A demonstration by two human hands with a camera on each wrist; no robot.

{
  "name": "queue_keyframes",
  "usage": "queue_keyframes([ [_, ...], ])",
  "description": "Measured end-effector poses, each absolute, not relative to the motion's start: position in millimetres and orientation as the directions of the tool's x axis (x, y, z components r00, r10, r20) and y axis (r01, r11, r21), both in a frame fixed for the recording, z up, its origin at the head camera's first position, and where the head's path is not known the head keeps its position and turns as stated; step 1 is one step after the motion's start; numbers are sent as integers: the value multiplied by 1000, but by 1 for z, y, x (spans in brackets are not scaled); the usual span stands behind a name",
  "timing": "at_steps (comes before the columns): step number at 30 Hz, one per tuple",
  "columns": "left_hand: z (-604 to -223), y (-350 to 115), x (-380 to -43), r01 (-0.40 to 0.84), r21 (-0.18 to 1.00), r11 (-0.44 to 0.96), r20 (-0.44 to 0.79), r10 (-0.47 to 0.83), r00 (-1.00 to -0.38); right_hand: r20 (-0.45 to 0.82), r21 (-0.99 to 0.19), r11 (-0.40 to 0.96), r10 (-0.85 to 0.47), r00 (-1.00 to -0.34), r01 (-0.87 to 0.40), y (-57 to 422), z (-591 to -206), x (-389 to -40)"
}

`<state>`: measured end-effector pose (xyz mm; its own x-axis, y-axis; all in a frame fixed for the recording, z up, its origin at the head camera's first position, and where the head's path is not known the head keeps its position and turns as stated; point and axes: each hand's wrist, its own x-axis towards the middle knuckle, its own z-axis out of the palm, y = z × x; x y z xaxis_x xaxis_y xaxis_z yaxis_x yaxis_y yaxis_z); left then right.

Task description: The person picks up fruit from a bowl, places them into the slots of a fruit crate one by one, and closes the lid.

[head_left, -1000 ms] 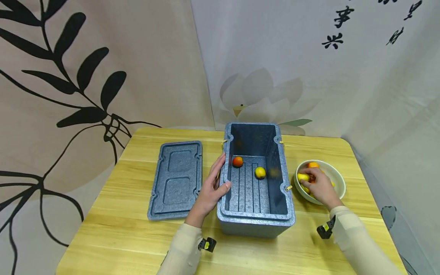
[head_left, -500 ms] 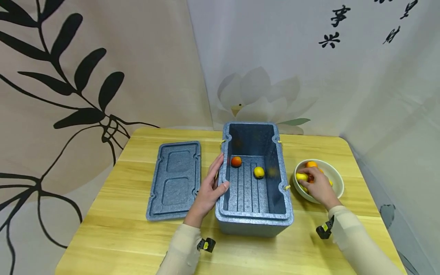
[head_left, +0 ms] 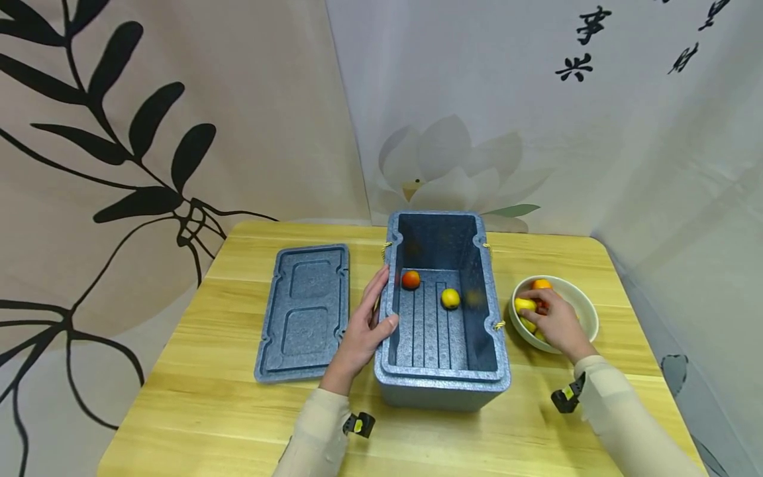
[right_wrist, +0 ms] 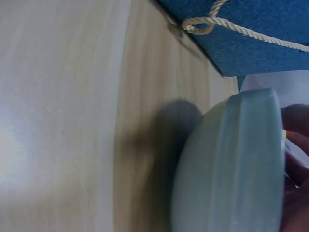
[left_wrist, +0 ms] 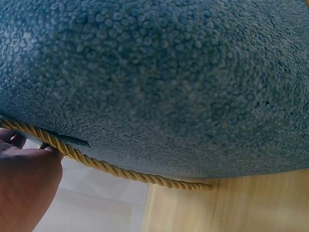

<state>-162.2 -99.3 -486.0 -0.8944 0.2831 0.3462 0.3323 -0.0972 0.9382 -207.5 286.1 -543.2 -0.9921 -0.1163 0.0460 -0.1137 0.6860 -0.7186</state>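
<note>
A blue-grey foam box (head_left: 442,391) stands without its lid on the table. A small red-orange fruit (head_left: 410,279) and a small yellow fruit (head_left: 450,299) lie on its floor. My left hand (head_left: 363,331) rests on the box's left side, thumb on the rim and fingers stretched along the outside. In the left wrist view it is beside a yellow twisted rope (left_wrist: 116,170). My right hand (head_left: 559,324) reaches into a pale green bowl (head_left: 587,318) and pinches a yellow fruit (head_left: 524,305) between thumb and fingers. Other fruits in the bowl are partly hidden by the hand.
The box's lid (head_left: 305,311) lies flat on the wooden table (head_left: 197,397), left of the box. An orange fruit (head_left: 541,284) shows at the bowl's far side. A printed cloth (head_left: 274,119) hangs behind the table. The rope handle (right_wrist: 251,33) hangs on the box's bowl-facing side.
My right fingers have shifted slightly on the yellow fruit inside the bowl. My left hand, the box and the two fruits inside it stay put; the view sways a little.
</note>
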Motion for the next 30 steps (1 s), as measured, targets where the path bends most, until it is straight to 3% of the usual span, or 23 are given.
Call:
queue_keyframes([
  [11,-487,-99,-162,328,938,-113,347,289,-892,94,-735,655,-156,-983,-174,284,-524,-207],
  [20,-478,-99,-159,303,949,-91,316,285,-905,8,-779,623,-107,-994,-74,280,-503,-215],
  [30,-483,-99,-161,323,941,-102,339,280,-898,63,-810,578,-76,-995,-95,269,-481,-226],
])
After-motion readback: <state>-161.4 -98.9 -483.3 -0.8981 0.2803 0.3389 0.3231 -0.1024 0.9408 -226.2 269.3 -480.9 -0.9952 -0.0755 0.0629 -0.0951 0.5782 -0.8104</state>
